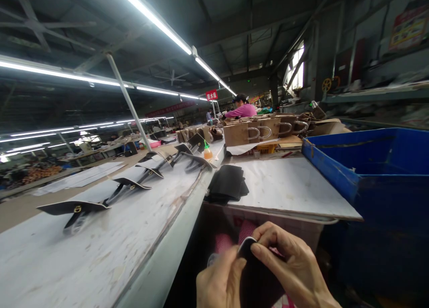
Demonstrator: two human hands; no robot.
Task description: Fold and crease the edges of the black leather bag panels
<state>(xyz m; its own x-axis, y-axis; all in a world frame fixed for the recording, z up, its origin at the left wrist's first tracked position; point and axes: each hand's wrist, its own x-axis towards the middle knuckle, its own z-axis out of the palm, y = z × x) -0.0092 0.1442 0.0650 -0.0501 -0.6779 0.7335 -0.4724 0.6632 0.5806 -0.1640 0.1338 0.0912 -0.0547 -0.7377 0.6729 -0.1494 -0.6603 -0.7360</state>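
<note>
Right now both my hands grasp one black leather-like piece [258, 276] by its pale-edged rim, held in the air below the near edge of the white-topped board [284, 183] and right of the long table [100, 254]. My right hand [291, 254] pinches the rim between thumb and fingers; my left hand [219, 276], a little blurred, grips the left side. To handle that rim well, I'd keep both thumbs close to it and press evenly, so the curve isn't creased; clean fingertips should matter too. A stack of black pieces [227, 183] lies at the board's near left corner, and black flaps [130, 182] run in a row along the table, with a green-capped bottle [208, 154] toward its far end, near the right edge. Beyond, a red hanging sign [212, 95] reads 胶水组, "glue group"; the poster [407, 28] at upper right is too blurred to read, and I can make out no brand anywhere
</note>
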